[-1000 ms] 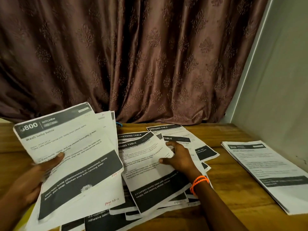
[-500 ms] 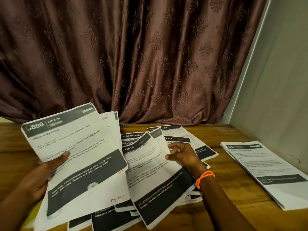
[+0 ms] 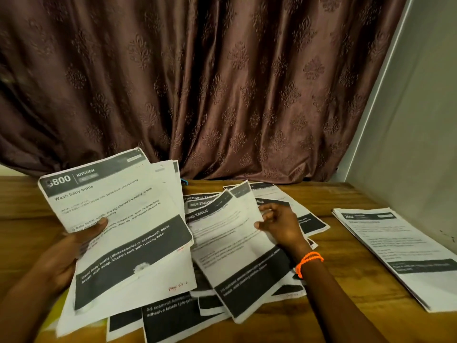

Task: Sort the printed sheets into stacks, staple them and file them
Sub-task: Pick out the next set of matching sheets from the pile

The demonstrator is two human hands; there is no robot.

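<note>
Two hands work the paper. Left hand [image 3: 66, 253], at lower left of frame, pinches a fanned kitchen bundle [image 3: 118, 233], thumb on top, long axis tilting toward upper right. Right hand [image 3: 279, 226], at centre, curls its fingers [image 3: 268, 209] round the right edge of a lifted sheet [image 3: 235, 246], above loose sheets [image 3: 306, 219] on the table [image 3: 329, 315]. One sorted stack [image 3: 400, 253] lies far right.

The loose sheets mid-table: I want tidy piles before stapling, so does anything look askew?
Yes. The loose sheets lie fanned and overlapping at mixed angles, while the stack at the right is squared. The right hand lifts one sheet's edge.
</note>
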